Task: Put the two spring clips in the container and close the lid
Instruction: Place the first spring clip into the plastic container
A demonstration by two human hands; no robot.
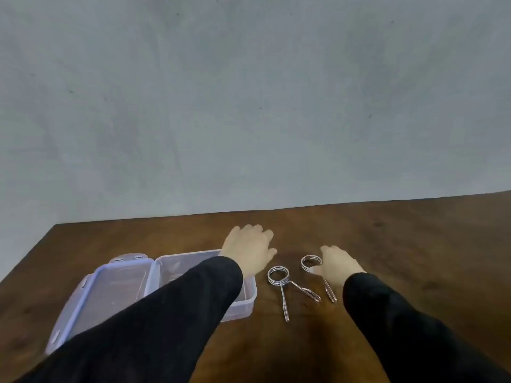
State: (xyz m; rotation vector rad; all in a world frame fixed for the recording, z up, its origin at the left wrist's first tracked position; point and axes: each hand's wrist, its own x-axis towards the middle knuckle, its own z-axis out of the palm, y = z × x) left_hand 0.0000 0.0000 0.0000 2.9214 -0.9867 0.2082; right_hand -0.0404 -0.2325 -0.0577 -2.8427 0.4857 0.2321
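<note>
A clear plastic container (249, 295) stands open on the wooden table, its lid (110, 288) lying flat to its left. My left forearm crosses over the container, and my left hand (250, 250) hovers palm down just past its far right corner, fingers loosely spread, holding nothing. Two metal spring clips lie to the right of the container. The nearer clip (279, 276) rests free on the table with its two handles pointing toward me. My right hand (338, 265) sits over the farther clip (311, 262), thumb touching its coil; its handles are partly hidden under the hand.
The brown wooden table (414, 244) ends at a far edge against a plain grey wall (249, 106). The table's left edge runs diagonally close to the lid. Black sleeves cover both my arms.
</note>
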